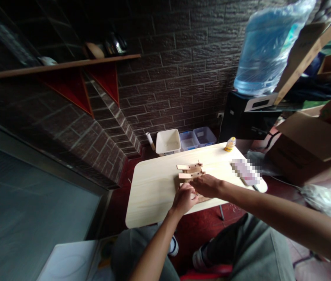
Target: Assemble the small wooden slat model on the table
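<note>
A small wooden assembly [189,175] lies on the light wood table [150,187]. It has several pale slats with dark holes, set across a darker wooden base. My left hand [185,198] is at its near end, fingers pinched together; a small orange spot shows by the fingertips, too small to name. From the right, my right hand [208,185] reaches over the assembly with its fingers curled down onto it, close beside the left hand. What the right fingertips hold is hidden. Both hands cover the near part of the assembly.
A small yellow-capped bottle [230,144] stands at the table's far right corner, near a blurred-out flat object [246,171]. Behind the table are a white bin [168,141] and two blue-tinted bins [204,136]. Cardboard boxes [312,144] and a water dispenser [247,117] are at the right.
</note>
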`<state>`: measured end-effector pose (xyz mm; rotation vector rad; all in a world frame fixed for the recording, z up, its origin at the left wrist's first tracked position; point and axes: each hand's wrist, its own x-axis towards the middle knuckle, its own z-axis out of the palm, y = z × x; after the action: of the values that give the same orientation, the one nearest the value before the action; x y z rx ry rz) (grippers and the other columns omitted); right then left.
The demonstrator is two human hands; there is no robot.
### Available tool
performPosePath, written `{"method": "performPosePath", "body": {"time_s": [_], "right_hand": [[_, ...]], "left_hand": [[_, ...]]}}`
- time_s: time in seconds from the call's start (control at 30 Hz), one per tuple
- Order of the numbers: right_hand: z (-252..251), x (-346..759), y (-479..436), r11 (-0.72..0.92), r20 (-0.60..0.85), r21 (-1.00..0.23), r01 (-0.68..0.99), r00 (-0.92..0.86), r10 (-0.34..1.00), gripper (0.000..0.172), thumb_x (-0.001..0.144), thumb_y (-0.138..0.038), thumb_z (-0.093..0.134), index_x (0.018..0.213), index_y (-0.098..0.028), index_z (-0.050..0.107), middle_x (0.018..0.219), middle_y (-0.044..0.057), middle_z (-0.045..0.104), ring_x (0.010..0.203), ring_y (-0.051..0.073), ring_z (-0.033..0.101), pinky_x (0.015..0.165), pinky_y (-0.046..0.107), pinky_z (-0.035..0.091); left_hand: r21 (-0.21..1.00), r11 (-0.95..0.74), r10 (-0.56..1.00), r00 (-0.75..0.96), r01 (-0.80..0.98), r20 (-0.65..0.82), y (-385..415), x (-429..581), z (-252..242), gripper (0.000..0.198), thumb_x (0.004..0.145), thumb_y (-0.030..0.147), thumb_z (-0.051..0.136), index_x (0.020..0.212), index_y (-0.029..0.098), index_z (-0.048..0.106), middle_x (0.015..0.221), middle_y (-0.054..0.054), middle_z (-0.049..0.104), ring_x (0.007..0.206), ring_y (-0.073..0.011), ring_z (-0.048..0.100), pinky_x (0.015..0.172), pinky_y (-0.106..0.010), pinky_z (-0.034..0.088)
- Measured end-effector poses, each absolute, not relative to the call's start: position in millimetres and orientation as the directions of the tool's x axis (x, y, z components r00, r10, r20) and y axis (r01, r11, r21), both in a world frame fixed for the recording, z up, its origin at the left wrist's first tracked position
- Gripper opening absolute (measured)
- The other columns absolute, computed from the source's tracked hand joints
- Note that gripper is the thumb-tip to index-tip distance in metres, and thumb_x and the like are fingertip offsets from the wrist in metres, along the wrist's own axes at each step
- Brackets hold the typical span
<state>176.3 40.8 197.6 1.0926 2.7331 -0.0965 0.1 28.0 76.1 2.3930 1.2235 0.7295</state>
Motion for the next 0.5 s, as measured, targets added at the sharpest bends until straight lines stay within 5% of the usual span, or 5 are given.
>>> {"method": "performPosePath", "body": {"time_s": [0.33,0.5], "right_hand": [[199.8,172.1,34.8,0.682,-0.206,0.045,0.730,-0.661,0.721,0.027,0.095,-0.008,0.051,0.112,-0.005,0.072,0.103,0.022,0.076,0.092,0.031,0.075,0.076,0.038,0.060],[208.1,172.2,29.0,0.632,-0.201,-0.031,0.774,-0.624,0.755,0.032,0.098,-0.016,0.054,0.126,-0.007,0.065,0.109,0.021,0.076,0.096,0.031,0.075,0.080,0.039,0.059]], "left_hand": [[0.487,-0.579,0.812,0.518,0.654,0.270,29.6,1.3,75.2,0.010,0.082,0.014,0.075,0.091,0.019,0.073,0.109,-0.011,0.074,0.112,-0.0278,0.067,0.098,-0.043,0.057],[0.484,-0.577,0.811,0.532,0.658,0.243,28.2,2.6,80.2,0.013,0.081,0.013,0.074,0.092,0.019,0.074,0.107,-0.010,0.074,0.112,-0.0284,0.067,0.099,-0.043,0.057]]}}
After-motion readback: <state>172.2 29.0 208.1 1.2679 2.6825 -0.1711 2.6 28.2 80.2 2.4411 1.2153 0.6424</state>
